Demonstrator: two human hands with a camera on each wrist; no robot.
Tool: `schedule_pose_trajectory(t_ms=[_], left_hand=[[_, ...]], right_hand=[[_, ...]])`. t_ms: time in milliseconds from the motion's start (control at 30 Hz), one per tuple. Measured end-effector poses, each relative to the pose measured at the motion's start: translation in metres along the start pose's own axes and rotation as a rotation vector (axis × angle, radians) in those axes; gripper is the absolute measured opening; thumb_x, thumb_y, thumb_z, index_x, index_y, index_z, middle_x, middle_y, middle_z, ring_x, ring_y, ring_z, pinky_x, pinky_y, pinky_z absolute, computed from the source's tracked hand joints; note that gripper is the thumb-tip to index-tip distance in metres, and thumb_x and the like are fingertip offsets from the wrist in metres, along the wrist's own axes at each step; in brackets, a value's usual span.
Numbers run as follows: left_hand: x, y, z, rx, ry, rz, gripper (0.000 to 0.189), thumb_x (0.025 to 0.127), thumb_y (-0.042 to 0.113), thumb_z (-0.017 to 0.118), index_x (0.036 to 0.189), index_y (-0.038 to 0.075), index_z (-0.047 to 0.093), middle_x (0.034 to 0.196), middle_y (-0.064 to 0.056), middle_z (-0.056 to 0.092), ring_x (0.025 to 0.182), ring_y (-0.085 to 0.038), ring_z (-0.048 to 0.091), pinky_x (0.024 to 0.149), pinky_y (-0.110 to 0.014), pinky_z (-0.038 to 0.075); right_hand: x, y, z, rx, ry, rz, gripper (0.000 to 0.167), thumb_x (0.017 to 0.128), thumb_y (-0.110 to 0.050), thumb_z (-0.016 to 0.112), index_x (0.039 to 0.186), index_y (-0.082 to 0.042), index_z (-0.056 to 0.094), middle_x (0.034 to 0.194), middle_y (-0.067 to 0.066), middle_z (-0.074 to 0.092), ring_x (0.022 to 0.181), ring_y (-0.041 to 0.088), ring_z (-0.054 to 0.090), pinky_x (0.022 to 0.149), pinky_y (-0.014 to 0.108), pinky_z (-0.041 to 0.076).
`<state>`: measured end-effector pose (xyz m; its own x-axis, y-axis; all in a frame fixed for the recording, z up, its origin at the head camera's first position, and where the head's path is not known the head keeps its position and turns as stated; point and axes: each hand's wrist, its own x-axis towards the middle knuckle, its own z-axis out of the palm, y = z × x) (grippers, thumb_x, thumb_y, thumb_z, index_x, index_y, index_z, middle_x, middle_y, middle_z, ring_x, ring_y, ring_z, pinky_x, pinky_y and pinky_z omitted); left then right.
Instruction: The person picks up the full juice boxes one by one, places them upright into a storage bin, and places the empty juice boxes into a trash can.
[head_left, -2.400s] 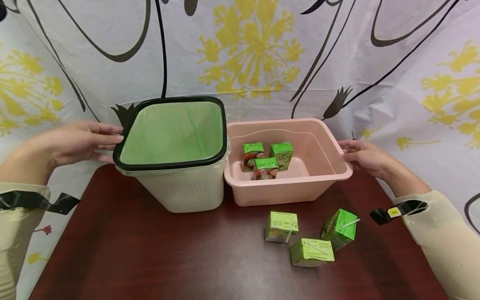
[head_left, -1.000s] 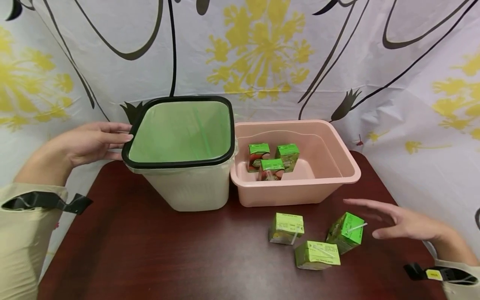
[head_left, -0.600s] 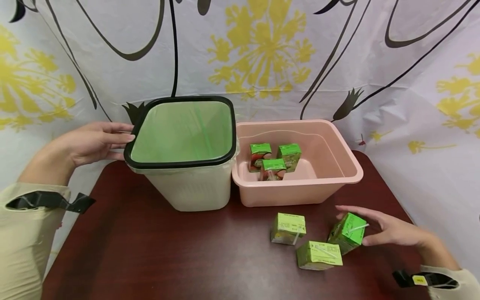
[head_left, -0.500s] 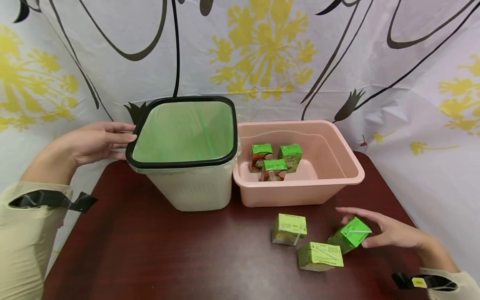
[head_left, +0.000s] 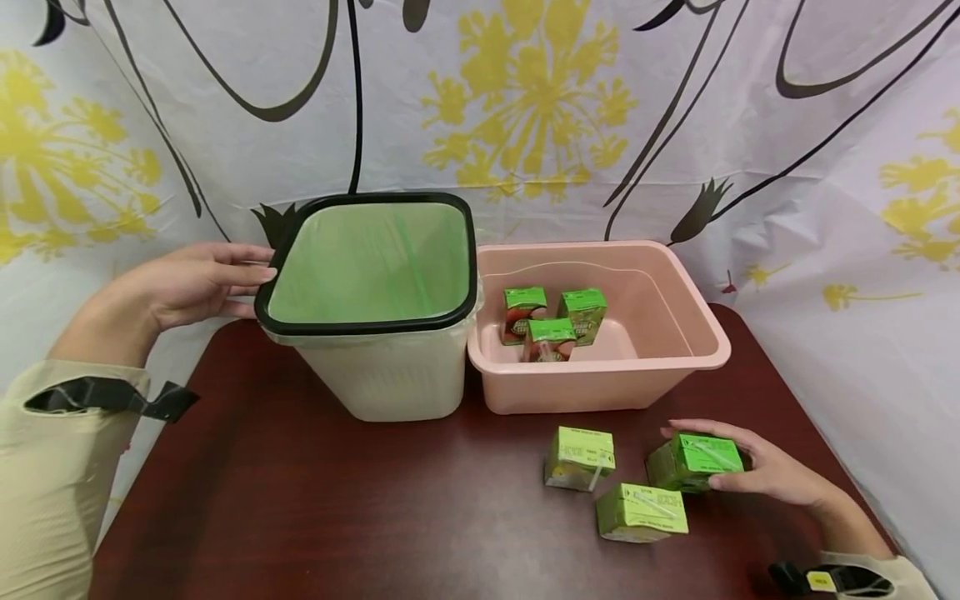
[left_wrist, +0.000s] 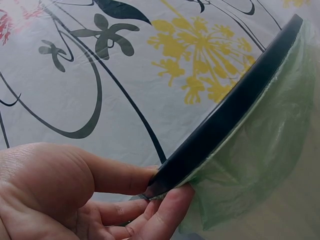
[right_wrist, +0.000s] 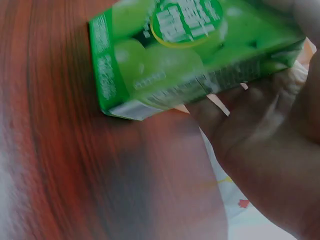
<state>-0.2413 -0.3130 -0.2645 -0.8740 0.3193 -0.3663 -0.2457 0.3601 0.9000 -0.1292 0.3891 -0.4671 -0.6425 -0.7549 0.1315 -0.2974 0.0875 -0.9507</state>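
Note:
My left hand is at the left side of a white trash bin lined with a green bag. In the left wrist view its thumb and fingers pinch the bin's black rim. My right hand grips a bright green juice box between thumb and fingers at the table's right. The right wrist view shows the box tilted above the wood, with green fruit printed on its side. Two yellow-green juice boxes, a left one and a front one, stand just left of that hand.
Right beside the bin stands a pink plastic tub, with three juice boxes inside. A white curtain with yellow flowers hangs behind the dark red table.
My right hand has left the pink tub's right side, come down to the green juice box and taken hold of it; the box has tipped and turned. My left hand stays at the bin's rim.

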Motion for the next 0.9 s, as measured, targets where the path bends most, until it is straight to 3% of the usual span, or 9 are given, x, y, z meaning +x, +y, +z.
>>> schedule_pose_trajectory(t_ms=[100,267,600,700,900], left_hand=[[0.001,-0.001,-0.001,-0.011,-0.001,0.001,0.068,0.109,0.018,0.046,0.158,-0.004,0.005,0.114,0.015,0.059,0.102,-0.002,0.062,0.085,-0.029,0.057],[0.001,0.000,0.000,-0.012,-0.006,0.006,0.068,0.109,0.017,0.046,0.158,-0.005,0.004,0.114,0.015,0.059,0.102,-0.002,0.063,0.085,-0.029,0.057],[-0.001,0.000,0.000,0.004,-0.012,0.006,0.068,0.110,0.017,0.045,0.159,-0.005,0.003,0.114,0.016,0.059,0.103,-0.001,0.063,0.085,-0.029,0.057],[-0.001,0.000,0.000,0.000,-0.009,0.006,0.068,0.109,0.017,0.045,0.158,-0.005,0.004,0.113,0.016,0.059,0.102,-0.001,0.063,0.085,-0.029,0.057],[0.000,0.001,0.000,0.003,-0.010,0.004,0.067,0.109,0.017,0.045,0.158,-0.005,0.004,0.113,0.015,0.059,0.103,-0.001,0.063,0.085,-0.030,0.058]], right_hand=[[0.001,0.002,0.001,0.069,0.010,-0.017,0.070,0.086,0.027,0.052,0.151,0.016,0.028,0.150,0.027,0.044,0.134,0.018,0.052,0.098,0.029,0.052],[0.002,-0.004,0.001,0.084,0.024,-0.031,0.066,0.086,0.030,0.048,0.149,0.017,0.030,0.149,0.026,0.047,0.131,0.020,0.055,0.097,0.029,0.053],[0.015,-0.051,-0.011,0.040,0.021,-0.120,0.069,0.083,0.034,0.043,0.149,0.018,0.030,0.149,0.025,0.048,0.129,0.023,0.058,0.093,0.029,0.055],[0.024,-0.072,-0.011,-0.018,0.091,-0.088,0.066,0.085,0.032,0.045,0.148,0.017,0.032,0.146,0.020,0.053,0.121,0.020,0.062,0.088,0.028,0.057],[0.046,-0.121,-0.009,-0.236,0.244,0.039,0.062,0.088,0.024,0.056,0.147,0.007,0.045,0.128,0.004,0.064,0.099,0.013,0.066,0.077,0.024,0.056]])
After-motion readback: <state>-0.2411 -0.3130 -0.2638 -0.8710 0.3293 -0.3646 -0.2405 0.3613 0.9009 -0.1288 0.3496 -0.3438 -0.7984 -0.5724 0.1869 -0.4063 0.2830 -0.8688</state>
